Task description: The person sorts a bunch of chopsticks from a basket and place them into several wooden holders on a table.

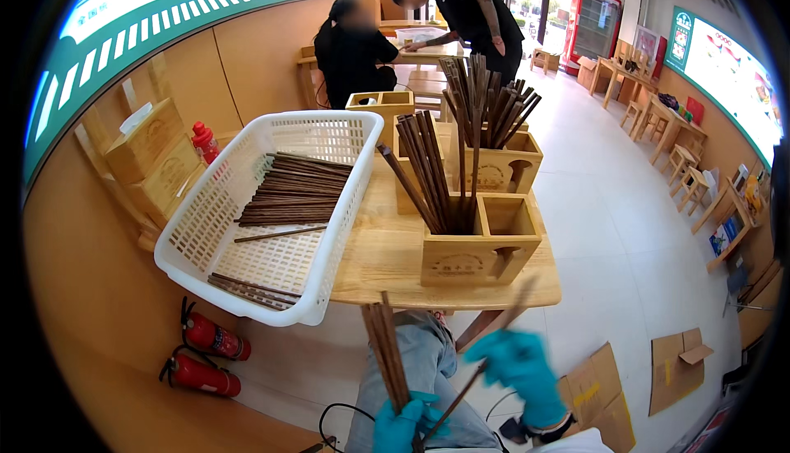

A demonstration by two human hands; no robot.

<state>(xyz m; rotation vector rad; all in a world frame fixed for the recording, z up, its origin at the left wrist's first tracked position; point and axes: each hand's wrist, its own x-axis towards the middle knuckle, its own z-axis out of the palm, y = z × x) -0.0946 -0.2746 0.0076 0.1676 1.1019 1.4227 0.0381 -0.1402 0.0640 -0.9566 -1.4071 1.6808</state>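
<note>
My left hand (402, 423), in a teal glove, grips an upright bundle of dark wooden chopsticks (387, 351) above my lap. My right hand (521, 369), also gloved and blurred by motion, holds a dark chopstick (460, 396) slanting down towards the left hand. Beyond both hands stands a two-compartment wooden chopstick holder (478, 261) near the table's front edge. Chopsticks (426, 172) lean in its left compartment; the right one holds none. At left, a white plastic basket (331, 261) contains a fanned pile of chopsticks (293, 191) and a few near its front.
More wooden holders (503, 166) stand behind on the wooden table (376, 261), one crowded with chopsticks. The basket overhangs the table's left edge. Two fire extinguishers (203, 376) lie at lower left. Flattened cardboard (595, 391) is on the floor at right. Two people (478, 15) are at a farther table.
</note>
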